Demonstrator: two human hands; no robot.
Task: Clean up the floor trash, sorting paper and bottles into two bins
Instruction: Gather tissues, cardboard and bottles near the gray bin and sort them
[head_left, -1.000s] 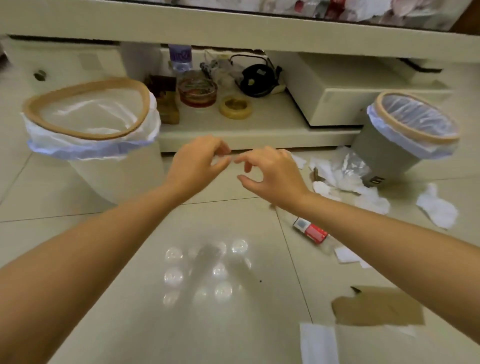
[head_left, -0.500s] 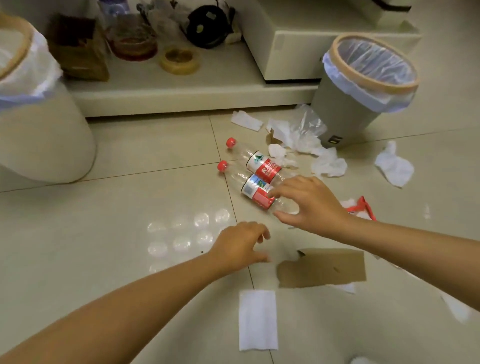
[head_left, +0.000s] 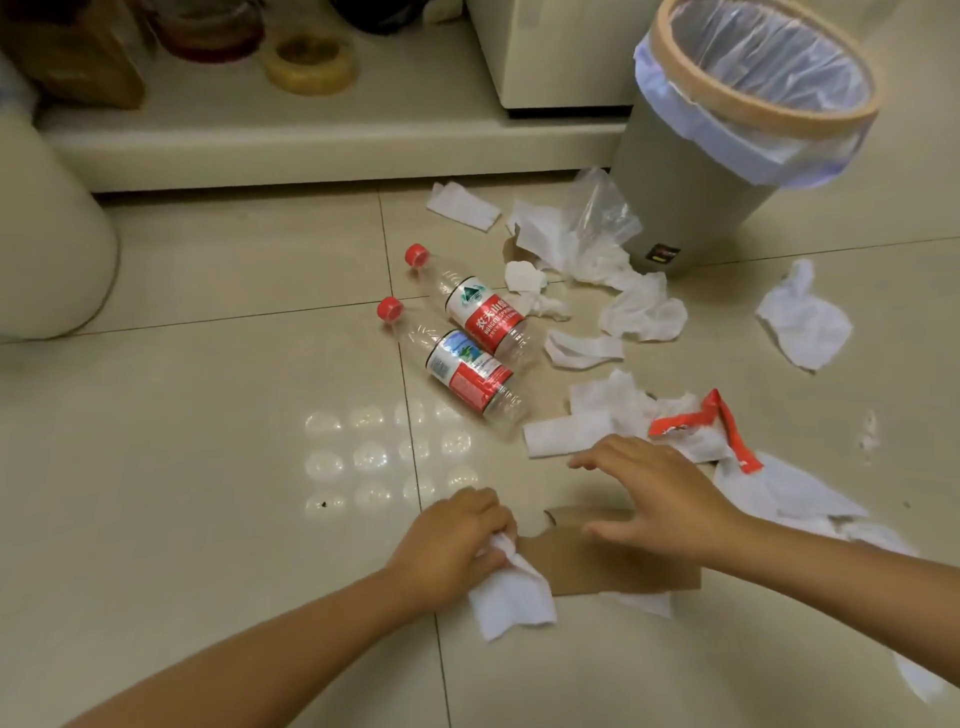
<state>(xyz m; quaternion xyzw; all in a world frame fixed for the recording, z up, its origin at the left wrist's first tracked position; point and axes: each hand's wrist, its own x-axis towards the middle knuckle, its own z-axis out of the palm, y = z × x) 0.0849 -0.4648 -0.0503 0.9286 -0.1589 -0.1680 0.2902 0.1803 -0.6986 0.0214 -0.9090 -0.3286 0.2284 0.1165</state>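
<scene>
My left hand (head_left: 452, 540) is closed on a white tissue (head_left: 511, 597) low on the tiled floor. My right hand (head_left: 654, 493) hovers with spread fingers over a brown cardboard piece (head_left: 623, 569), holding nothing. Two clear plastic bottles with red caps and red labels lie side by side beyond the hands, the near bottle (head_left: 457, 366) and the far bottle (head_left: 475, 306). Crumpled white paper (head_left: 644, 312) is scattered to the right, with a red wrapper (head_left: 722, 426). A grey bin (head_left: 685, 208) with a liner stands at the upper right. A white bin (head_left: 47, 249) shows at the left edge.
A low white shelf (head_left: 311, 140) runs along the back with a tape roll (head_left: 310, 62) and jars on it. A clear plastic bag (head_left: 597, 208) leans against the grey bin. More tissue (head_left: 802, 317) lies at the far right.
The view dropped toward the floor. My left hand closed on the white tissue that lay flat before. My right hand pulled back from the near bottle to above the cardboard.
</scene>
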